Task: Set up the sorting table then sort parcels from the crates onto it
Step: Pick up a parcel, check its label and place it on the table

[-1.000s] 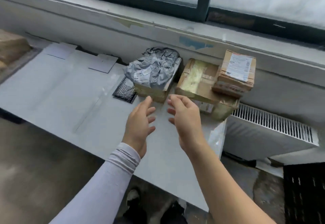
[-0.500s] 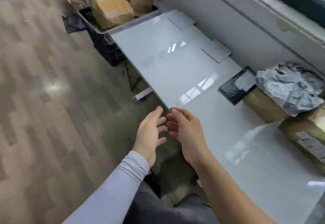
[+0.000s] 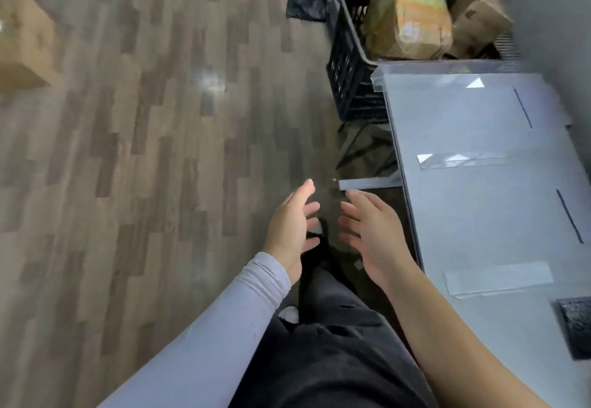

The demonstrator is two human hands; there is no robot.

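Parcels (image 3: 411, 11) sit heaped in a black crate (image 3: 347, 68) at about one o'clock, the nearest one wrapped in yellowish-brown tape and leaning upright, with a crumpled brown box (image 3: 476, 14) just beside it toward two o'clock. The crate stands on the floor, touching the far end of the grey sorting table (image 3: 479, 215), which runs down the right side from two to four o'clock. On the table lie flat clear sheets (image 3: 499, 279), thin dark lines, and a black mesh-patterned piece (image 3: 575, 327) at the four o'clock edge. A black bag (image 3: 307, 3) lies on the wood-pattern floor (image 3: 128, 151) at twelve o'clock beside the crate, and a lone cardboard box (image 3: 24, 46) rests well apart at ten o'clock. A table leg and a pale crossbar show under the near table edge.

Both hands hang in the middle, above dark trousers and a shoe. The left hand (image 3: 289, 231), in a pale lilac sleeve, has its fingers spread and relaxed, holding nothing. The right hand (image 3: 371, 231), bare-armed, faces it palm inward, fingers likewise apart and empty. The parcels lie well beyond the fingertips, up toward one o'clock, with the table corner between.
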